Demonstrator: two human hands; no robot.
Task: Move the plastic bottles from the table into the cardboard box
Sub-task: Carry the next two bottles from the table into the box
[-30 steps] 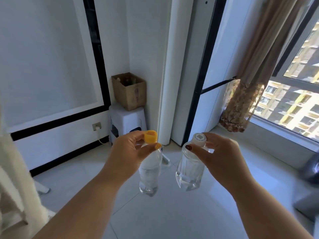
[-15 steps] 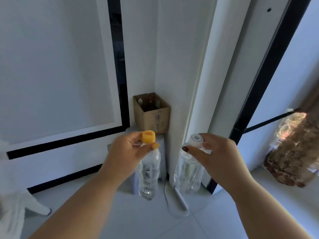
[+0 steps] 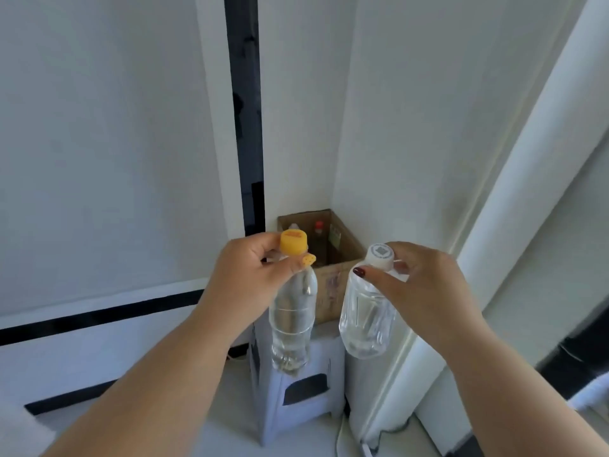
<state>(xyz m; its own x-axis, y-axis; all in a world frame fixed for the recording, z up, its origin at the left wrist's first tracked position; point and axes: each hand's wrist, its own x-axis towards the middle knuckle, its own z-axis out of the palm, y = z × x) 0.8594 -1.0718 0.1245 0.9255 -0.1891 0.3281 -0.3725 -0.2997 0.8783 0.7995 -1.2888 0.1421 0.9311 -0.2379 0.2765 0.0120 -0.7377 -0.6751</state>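
Observation:
My left hand (image 3: pixel 250 275) grips the neck of a clear plastic bottle with a yellow cap (image 3: pixel 291 319), which hangs upright in the air. My right hand (image 3: pixel 425 288) pinches a shorter clear bottle with a white cap (image 3: pixel 364 321) just below its cap. Both bottles hang in front of the open cardboard box (image 3: pixel 333 291), which stands on a white plastic stool (image 3: pixel 296 394) in the room's corner. Inside the box I see the tops of a few bottles, one with a red cap (image 3: pixel 318 225).
White walls meet behind the box, with a vertical black strip (image 3: pixel 245 127) on the left wall. A tall white column unit (image 3: pixel 478 258) stands right of the stool, and a white cable (image 3: pixel 339 437) lies on the floor at its base.
The view has closed in on the corner: box and stool are much nearer and larger. Both hands keep the same grip on their bottles, now held in front of the box.

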